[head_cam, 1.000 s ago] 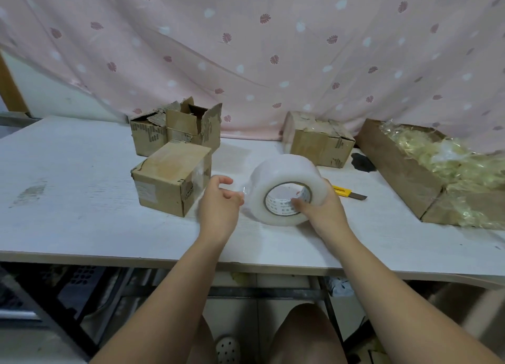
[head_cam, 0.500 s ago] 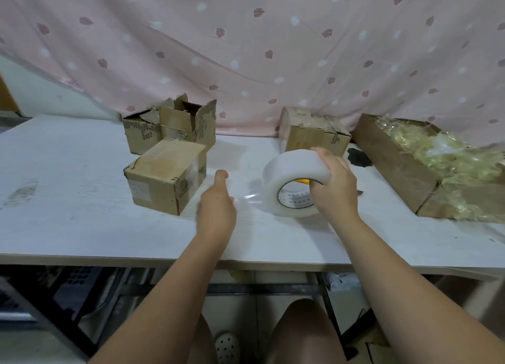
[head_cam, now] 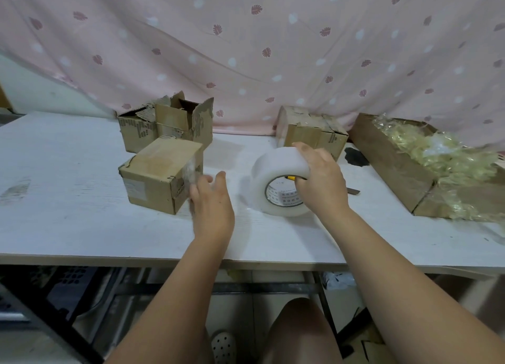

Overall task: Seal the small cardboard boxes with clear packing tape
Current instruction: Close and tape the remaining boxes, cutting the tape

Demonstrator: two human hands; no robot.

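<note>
Your left hand (head_cam: 213, 205) hovers just beside the near closed box (head_cam: 161, 172). Its fingers are blurred, so I cannot tell whether they pinch the tape's loose end. Your right hand (head_cam: 319, 180) curls over the tape roll (head_cam: 273, 197), which stands on edge on the surface (head_cam: 68, 213). If the roll tips, the clear film could fold onto itself or land crooked. Count four small boxes (head_cam: 311, 134), one roll, one knife (head_cam: 354, 191) and one long carton (head_cam: 390, 166).

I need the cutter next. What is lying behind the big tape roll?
Behind the tape roll, a yellow knife handle shows through the core, and its dark tip pokes out past the right hand. The stretch between is covered by the roll and that hand.
</note>
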